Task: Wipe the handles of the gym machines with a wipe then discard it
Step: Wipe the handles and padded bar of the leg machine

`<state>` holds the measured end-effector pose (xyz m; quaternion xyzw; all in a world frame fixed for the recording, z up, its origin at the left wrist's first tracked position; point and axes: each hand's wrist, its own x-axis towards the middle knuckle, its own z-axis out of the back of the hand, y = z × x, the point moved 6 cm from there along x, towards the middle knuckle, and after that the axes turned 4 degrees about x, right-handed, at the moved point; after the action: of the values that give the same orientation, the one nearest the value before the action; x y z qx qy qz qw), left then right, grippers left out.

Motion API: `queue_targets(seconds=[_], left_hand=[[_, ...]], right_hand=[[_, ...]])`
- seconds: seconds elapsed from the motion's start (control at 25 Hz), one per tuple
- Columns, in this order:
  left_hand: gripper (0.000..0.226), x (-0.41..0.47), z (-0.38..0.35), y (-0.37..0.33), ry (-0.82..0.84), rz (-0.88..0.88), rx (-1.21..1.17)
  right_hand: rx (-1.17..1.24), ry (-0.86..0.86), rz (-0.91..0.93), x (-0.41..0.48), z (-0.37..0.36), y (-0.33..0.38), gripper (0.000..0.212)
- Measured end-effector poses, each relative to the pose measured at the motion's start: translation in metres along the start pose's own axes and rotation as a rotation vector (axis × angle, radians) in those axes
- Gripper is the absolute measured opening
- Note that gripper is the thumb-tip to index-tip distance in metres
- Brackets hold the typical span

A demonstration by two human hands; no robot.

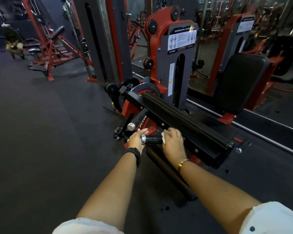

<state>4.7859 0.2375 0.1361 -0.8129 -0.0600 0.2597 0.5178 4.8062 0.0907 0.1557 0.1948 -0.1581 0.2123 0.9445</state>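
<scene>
A short black handle (153, 139) with a silver end cap sticks out from the red and black leg machine (176, 115). My right hand (173, 141) curls round the inner part of this handle with a white wipe (163, 138) under its fingers. My left hand (137, 138) lies at the handle's silver end, fingers straight and touching it. A second black handle (139, 119), also silver-capped, stands just above and to the left, untouched.
The machine's black seat pad (240, 83) and grey weight stack (179, 65) rise behind it, against a mirror wall (260, 48). A black roller pad (169, 171) lies below my arms. Red frames and a bench (46, 48) stand far left across dark rubber floor (49, 132).
</scene>
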Motion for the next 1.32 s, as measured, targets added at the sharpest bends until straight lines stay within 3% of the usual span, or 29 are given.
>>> queue_targets(seconds=[0.12, 0.2, 0.32, 0.4, 0.56, 0.68, 0.8, 0.88, 1.0, 1.12, 1.32], left_hand=[[0.025, 0.005, 0.005, 0.003, -0.047, -0.007, -0.011], [0.029, 0.006, 0.005, 0.003, -0.045, -0.025, 0.039], [0.024, 0.000, 0.003, 0.000, -0.042, -0.131, 0.257], [0.025, -0.009, 0.003, -0.006, -0.046, -0.295, 0.556], [0.042, -0.031, -0.005, -0.008, -0.003, -0.722, 1.389], [0.061, -0.035, -0.009, -0.003, -0.007, -0.819, 1.740], [0.071, -0.037, -0.008, -0.003, -0.053, -0.797, 1.877], [0.072, -0.038, -0.006, -0.003, -0.068, -0.789, 1.941], [0.075, -0.039, -0.006, -0.003, -0.095, -0.818, 2.012], [0.078, -0.039, -0.007, -0.002, -0.116, -0.807, 2.019], [0.077, -0.039, -0.008, -0.001, -0.129, -0.787, 2.063]], right_hand=[[0.187, 0.031, 0.070, 0.001, -0.005, 0.060, 0.049], [0.144, 0.028, 0.247, -0.010, -0.004, 0.070, 0.055], [0.000, 0.011, 0.491, -0.027, 0.007, 0.031, 0.064], [0.009, -0.036, 0.420, -0.030, 0.014, -0.004, 0.065], [0.097, -0.038, 0.033, -0.027, 0.000, -0.006, 0.060], [0.218, -0.011, 0.049, -0.024, -0.009, 0.044, 0.061], [0.105, 0.050, 0.330, -0.031, -0.005, 0.049, 0.069], [-0.046, 0.040, 0.415, -0.039, 0.002, 0.018, 0.069], [-0.112, 0.002, 0.206, -0.046, 0.007, -0.027, 0.073], [-0.030, -0.024, -0.015, -0.033, 0.000, -0.016, 0.068], [0.179, 0.084, 0.162, -0.006, -0.008, 0.056, 0.057]])
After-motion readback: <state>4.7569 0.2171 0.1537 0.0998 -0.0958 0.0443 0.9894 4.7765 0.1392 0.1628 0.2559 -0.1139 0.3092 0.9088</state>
